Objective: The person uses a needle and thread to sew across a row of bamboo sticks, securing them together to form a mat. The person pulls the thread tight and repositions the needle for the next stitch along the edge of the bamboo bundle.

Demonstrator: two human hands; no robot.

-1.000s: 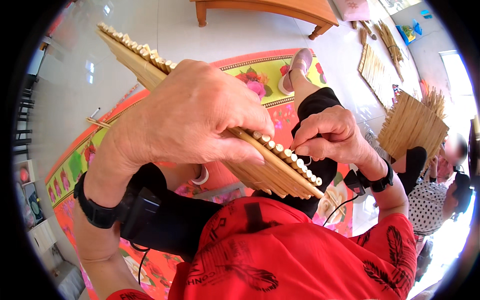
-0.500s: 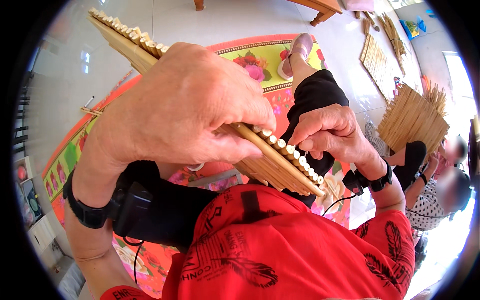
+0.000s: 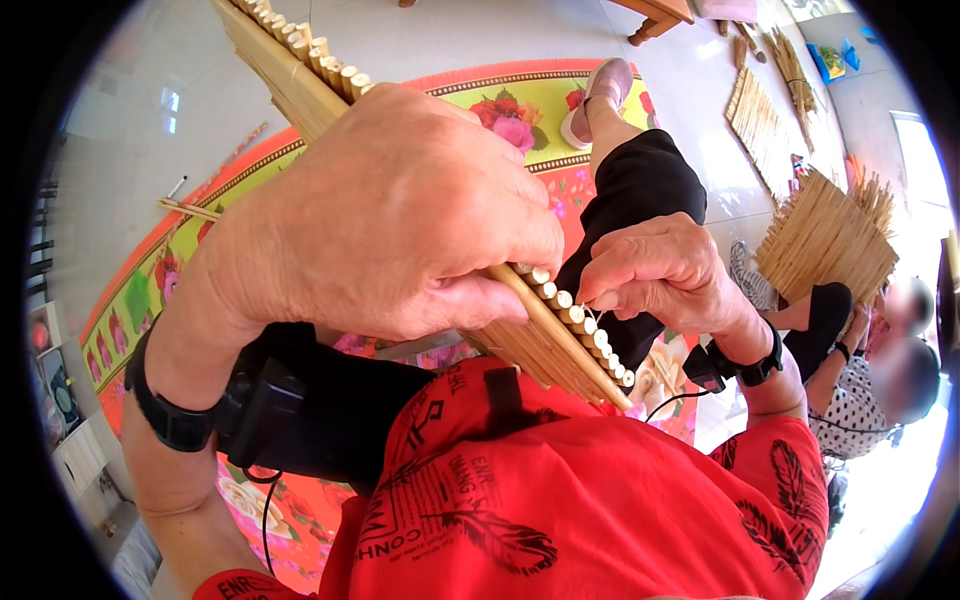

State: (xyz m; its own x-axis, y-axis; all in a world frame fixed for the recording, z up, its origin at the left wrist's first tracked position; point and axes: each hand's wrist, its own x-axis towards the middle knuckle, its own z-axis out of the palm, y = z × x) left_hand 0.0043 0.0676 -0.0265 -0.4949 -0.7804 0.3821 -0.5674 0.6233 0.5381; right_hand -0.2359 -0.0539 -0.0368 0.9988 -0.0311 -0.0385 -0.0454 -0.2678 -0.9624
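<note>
Though close together, left-hand fingers [image 3: 484, 302] tight on a stick panel [image 3: 560, 345], right-hand fingers [image 3: 622, 272] in a pinch on pale thread [image 3: 597, 316].

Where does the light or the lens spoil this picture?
Head view: the bright opening at right is washed out; head view: reflections mark the floor at upper left; head view: the rug looks bowed; head view: the white thread at the right hand is hard to trace.

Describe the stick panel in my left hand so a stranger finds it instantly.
Start at the red shirt; just above it, the stick panel slants from upper left to lower right. Unlike the square panel and floor panel farther right, it is gripped by your left hand.
</note>
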